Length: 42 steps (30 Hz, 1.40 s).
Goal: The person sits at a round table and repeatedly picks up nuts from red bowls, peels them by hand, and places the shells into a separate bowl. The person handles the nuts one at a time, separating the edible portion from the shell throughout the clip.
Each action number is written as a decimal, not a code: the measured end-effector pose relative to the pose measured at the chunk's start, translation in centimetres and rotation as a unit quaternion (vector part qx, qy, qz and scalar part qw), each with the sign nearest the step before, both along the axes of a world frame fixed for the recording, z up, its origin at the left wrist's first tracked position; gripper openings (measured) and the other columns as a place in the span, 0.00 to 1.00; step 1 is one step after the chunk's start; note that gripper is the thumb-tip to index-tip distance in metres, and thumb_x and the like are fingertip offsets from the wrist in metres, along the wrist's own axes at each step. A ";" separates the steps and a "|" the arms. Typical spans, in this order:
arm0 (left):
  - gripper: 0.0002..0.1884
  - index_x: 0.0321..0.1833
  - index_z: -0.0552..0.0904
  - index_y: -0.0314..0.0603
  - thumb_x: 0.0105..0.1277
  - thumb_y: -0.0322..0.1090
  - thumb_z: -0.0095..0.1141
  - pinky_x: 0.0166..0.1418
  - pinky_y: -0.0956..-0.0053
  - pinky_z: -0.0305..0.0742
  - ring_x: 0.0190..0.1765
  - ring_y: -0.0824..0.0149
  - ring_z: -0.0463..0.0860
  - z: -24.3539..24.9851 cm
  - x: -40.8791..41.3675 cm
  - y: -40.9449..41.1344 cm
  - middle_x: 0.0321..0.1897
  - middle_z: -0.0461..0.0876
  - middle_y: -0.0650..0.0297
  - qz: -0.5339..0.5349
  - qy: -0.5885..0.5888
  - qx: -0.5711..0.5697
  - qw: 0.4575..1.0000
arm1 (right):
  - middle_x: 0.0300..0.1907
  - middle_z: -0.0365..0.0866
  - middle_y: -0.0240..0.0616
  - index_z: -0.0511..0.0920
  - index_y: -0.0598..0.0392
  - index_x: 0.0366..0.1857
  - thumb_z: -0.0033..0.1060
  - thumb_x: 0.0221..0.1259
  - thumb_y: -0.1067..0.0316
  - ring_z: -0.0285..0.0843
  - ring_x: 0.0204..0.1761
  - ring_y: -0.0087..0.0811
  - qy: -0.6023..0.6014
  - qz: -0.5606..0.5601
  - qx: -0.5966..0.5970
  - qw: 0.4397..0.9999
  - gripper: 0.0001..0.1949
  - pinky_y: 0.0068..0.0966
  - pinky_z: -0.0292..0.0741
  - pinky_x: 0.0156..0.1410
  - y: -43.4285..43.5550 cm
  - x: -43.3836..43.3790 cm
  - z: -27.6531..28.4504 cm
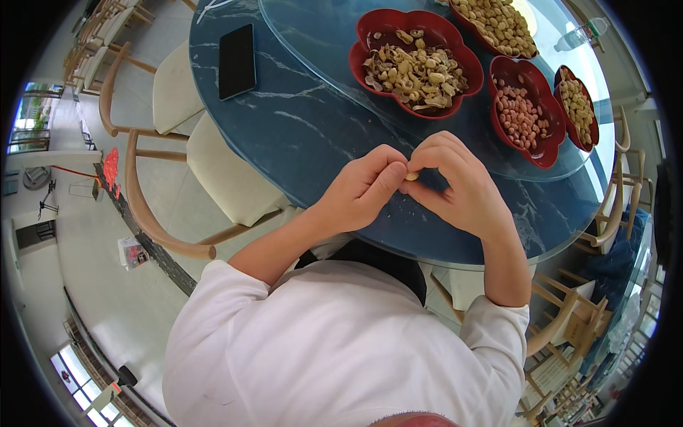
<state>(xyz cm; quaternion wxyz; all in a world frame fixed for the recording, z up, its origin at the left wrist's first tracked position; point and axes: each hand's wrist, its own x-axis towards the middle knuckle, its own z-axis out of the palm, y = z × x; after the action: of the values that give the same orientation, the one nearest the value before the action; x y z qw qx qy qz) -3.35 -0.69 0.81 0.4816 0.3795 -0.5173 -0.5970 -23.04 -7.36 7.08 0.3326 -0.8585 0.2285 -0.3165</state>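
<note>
Between the fingertips of both hands is a small peanut in its shell [411, 175], mostly hidden by the fingers. My left hand [368, 184] pinches it from one side with thumb and forefinger. From the other side my right hand [453, 179] grips it the same way. Just beyond the hands stands a red flower-shaped bowl [366, 32] heaped with broken peanut shells [416, 74]. To its right, a second red bowl [555, 120] contains pink-skinned shelled peanuts [520, 115]. Whole unshelled peanuts [493, 21] fill another red bowl [466, 21] farther back.
A smaller red dish [590, 140] of unshelled peanuts sits at the far right. Behind it lies a clear plastic bottle [581, 34]. A dark smartphone [237, 61] rests on the blue marbled table [299, 128], left. Wooden chairs [229, 165] with pale seats stand beside the table.
</note>
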 end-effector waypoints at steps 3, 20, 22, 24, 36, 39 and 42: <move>0.10 0.51 0.80 0.38 0.86 0.37 0.50 0.44 0.79 0.75 0.38 0.77 0.77 0.3 -0.4 0.0 0.38 0.84 0.67 0.026 -0.030 -0.032 0.999 | 0.37 0.82 0.36 0.81 0.54 0.41 0.79 0.59 0.71 0.79 0.42 0.41 0.030 -0.006 -0.003 1.000 0.12 0.34 0.80 0.46 -0.1 -0.5 -0.1; 0.20 0.53 0.73 0.39 0.83 0.52 0.55 0.42 0.79 0.70 0.38 0.77 0.74 -2.0 0.6 -0.1 0.37 0.76 0.69 -0.076 0.082 -0.121 0.986 | 0.28 0.77 0.38 0.76 0.54 0.33 0.70 0.68 0.69 0.78 0.32 0.42 -0.002 0.116 0.039 0.993 0.09 0.37 0.75 0.36 0.5 0.0 -1.6; 0.21 0.53 0.72 0.39 0.82 0.53 0.56 0.41 0.80 0.69 0.37 0.78 0.73 -2.0 0.7 -0.1 0.36 0.75 0.69 -0.075 0.066 -0.103 0.990 | 0.28 0.77 0.37 0.76 0.54 0.33 0.70 0.67 0.71 0.78 0.32 0.42 -0.011 0.104 0.042 0.994 0.09 0.37 0.75 0.36 0.6 0.2 -1.9; 0.20 0.53 0.72 0.39 0.82 0.52 0.57 0.40 0.80 0.68 0.36 0.79 0.72 -1.7 0.7 0.0 0.36 0.75 0.70 -0.066 0.052 -0.083 0.993 | 0.28 0.77 0.37 0.76 0.54 0.33 0.70 0.66 0.71 0.78 0.32 0.42 -0.003 0.085 0.031 0.996 0.08 0.36 0.75 0.36 0.6 0.3 -2.0; 0.11 0.56 0.77 0.41 0.80 0.35 0.61 0.37 0.82 0.70 0.33 0.81 0.75 -0.3 -0.4 0.1 0.36 0.79 0.71 0.031 0.012 0.047 0.998 | 0.30 0.79 0.37 0.77 0.54 0.33 0.73 0.61 0.69 0.79 0.36 0.43 0.147 -0.007 -0.039 0.988 0.10 0.36 0.78 0.41 -0.3 -0.2 -0.8; 0.11 0.56 0.79 0.41 0.78 0.33 0.64 0.36 0.80 0.72 0.34 0.77 0.77 0.9 1.2 0.2 0.38 0.81 0.67 0.123 -0.124 -0.141 0.974 | 0.30 0.79 0.38 0.77 0.55 0.33 0.73 0.63 0.69 0.78 0.36 0.44 0.149 -0.038 -0.039 0.987 0.09 0.38 0.77 0.40 0.2 0.3 -0.6; 0.05 0.54 0.76 0.39 0.84 0.33 0.51 0.47 0.79 0.72 0.40 0.73 0.74 0.3 7.2 0.7 0.45 0.79 0.63 0.361 -0.188 -0.224 0.886 | 0.30 0.78 0.38 0.78 0.56 0.33 0.73 0.63 0.70 0.77 0.34 0.43 0.149 -0.031 -0.032 0.988 0.09 0.37 0.75 0.38 0.2 0.5 -0.6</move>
<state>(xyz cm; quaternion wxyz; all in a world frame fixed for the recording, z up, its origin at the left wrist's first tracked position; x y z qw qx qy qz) 3.83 -0.02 1.08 0.6293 0.5272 -0.5458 -0.1675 -22.52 -7.12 6.50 0.2569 -0.8987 0.2919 -0.2028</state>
